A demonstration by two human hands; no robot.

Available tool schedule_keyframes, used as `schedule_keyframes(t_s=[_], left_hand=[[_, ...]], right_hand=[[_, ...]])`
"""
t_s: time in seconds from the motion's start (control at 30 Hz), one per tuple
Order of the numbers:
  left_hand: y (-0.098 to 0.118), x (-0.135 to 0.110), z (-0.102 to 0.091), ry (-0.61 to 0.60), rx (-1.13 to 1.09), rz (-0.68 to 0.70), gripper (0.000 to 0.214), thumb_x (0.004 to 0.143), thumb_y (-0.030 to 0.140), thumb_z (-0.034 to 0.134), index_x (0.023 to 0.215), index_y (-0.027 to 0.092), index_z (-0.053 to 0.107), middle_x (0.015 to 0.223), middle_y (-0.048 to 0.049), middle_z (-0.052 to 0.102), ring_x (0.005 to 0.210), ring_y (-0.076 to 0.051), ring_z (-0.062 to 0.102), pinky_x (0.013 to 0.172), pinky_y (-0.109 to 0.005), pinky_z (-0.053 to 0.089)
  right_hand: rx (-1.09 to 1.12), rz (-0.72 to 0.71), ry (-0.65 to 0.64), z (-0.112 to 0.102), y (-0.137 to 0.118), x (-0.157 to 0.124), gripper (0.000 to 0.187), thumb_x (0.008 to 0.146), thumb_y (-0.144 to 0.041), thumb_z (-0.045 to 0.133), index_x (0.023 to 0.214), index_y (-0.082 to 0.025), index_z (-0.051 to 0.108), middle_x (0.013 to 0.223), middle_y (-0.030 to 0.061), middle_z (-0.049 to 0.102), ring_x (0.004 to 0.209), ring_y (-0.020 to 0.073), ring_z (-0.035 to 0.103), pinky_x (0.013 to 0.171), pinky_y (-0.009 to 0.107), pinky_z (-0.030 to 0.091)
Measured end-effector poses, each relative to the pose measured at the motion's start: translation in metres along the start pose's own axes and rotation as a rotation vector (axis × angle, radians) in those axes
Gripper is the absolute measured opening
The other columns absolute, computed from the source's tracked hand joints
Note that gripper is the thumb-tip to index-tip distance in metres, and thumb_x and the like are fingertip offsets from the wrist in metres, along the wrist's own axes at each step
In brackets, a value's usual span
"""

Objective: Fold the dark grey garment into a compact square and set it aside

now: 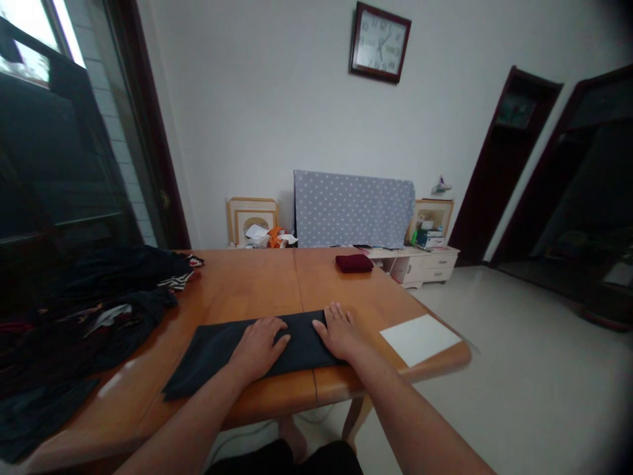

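Note:
A dark folded cloth (212,353) lies as a long strip near the front edge of the wooden table (257,284). My left hand (260,343) rests flat on its middle, fingers stretched out. My right hand (339,330) presses flat on the cloth's right end, fingers spread and pointing away from me. Neither hand grips anything.
A heap of dark clothes (84,310) covers the table's left side. A folded dark red cloth (354,263) sits at the far edge. A white sheet (419,338) lies at the right corner. Beyond stand a dotted covered screen (352,208) and a low cabinet (425,264).

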State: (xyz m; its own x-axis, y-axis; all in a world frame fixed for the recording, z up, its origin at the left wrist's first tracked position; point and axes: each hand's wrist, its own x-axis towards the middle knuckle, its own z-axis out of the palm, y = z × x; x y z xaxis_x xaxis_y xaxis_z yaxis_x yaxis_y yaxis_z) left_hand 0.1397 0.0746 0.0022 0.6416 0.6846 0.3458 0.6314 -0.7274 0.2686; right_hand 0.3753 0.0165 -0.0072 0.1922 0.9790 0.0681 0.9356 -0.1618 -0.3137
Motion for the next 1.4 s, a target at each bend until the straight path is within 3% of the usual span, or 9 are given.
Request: schedule_keyframes(t_s=[0.2,0.47,0.7,0.8,0.93,1.1,1.4], left_hand=[[0.0,-0.002,0.001,0.014,-0.002,-0.016,0.029,0.095,0.044,0.047,0.114,0.028,0.061,0.122,-0.0047,0.063,0.116,-0.026,0.055,0.097,-0.042,0.043],[0.002,-0.013,-0.006,-0.014,0.024,-0.044,0.038,0.094,0.047,0.048,0.119,0.022,0.062,0.125,-0.0103,0.063,0.12,-0.027,0.055,0.104,-0.042,0.042],[-0.032,-0.031,-0.038,-0.028,0.062,-0.192,0.054,0.1,0.051,0.027,0.125,0.015,0.059,0.132,-0.0157,0.061,0.126,-0.028,0.053,0.107,-0.041,0.039],[-0.056,-0.039,-0.048,-0.035,0.065,-0.268,0.06,0.102,0.048,0.018,0.126,0.011,0.058,0.136,-0.0186,0.058,0.132,-0.029,0.049,0.111,-0.044,0.035],[-0.075,-0.057,-0.047,-0.059,0.081,-0.335,0.067,0.099,0.057,0.02,0.136,0.01,0.051,0.149,-0.0215,0.045,0.142,-0.035,0.035,0.114,-0.059,0.022],[-0.077,-0.07,-0.042,-0.067,0.165,-0.398,0.08,0.091,0.075,0.02,0.146,0.021,0.041,0.158,-0.0157,0.033,0.149,-0.034,0.019,0.115,-0.067,-0.001],[-0.083,-0.066,-0.038,-0.073,0.175,-0.447,0.085,0.087,0.079,0.021,0.149,0.024,0.038,0.161,-0.0142,0.029,0.15,-0.038,0.012,0.111,-0.071,-0.008]], right_hand=[[-0.051,0.015,-0.029,0.008,0.008,0.001,0.089,0.093,-0.071,0.008,0.157,-0.01,0.021,0.164,0.0129,0.012,0.152,0.027,0.003,0.121,0.049,0.001],[-0.171,0.013,-0.012,0.026,0.018,0.007,0.086,0.093,-0.07,0.011,0.156,-0.012,0.025,0.163,0.0114,0.018,0.151,0.0278,0.008,0.12,0.055,0.008],[-0.226,-0.01,-0.004,0.034,0.029,0.01,0.084,0.093,-0.068,0.01,0.156,-0.014,0.026,0.162,0.0121,0.021,0.151,0.0281,0.01,0.118,0.058,0.014],[-0.24,-0.018,0.002,0.034,0.029,0.009,0.083,0.093,-0.066,0.009,0.155,-0.014,0.026,0.162,0.0118,0.02,0.151,0.0284,0.01,0.118,0.059,0.014],[-0.25,-0.02,-0.007,0.029,0.027,0.005,0.081,0.094,-0.064,0.009,0.155,-0.014,0.026,0.162,0.0111,0.021,0.151,0.0287,0.011,0.118,0.059,0.015],[-0.259,-0.025,-0.032,0.02,0.02,-0.002,0.073,0.095,-0.06,0.014,0.154,-0.019,0.031,0.162,0.0109,0.021,0.151,0.0299,0.013,0.116,0.06,0.018],[-0.256,-0.028,-0.04,0.009,0.01,-0.008,0.069,0.097,-0.058,0.018,0.153,-0.021,0.033,0.161,0.0103,0.026,0.15,0.0312,0.015,0.117,0.057,0.018]])
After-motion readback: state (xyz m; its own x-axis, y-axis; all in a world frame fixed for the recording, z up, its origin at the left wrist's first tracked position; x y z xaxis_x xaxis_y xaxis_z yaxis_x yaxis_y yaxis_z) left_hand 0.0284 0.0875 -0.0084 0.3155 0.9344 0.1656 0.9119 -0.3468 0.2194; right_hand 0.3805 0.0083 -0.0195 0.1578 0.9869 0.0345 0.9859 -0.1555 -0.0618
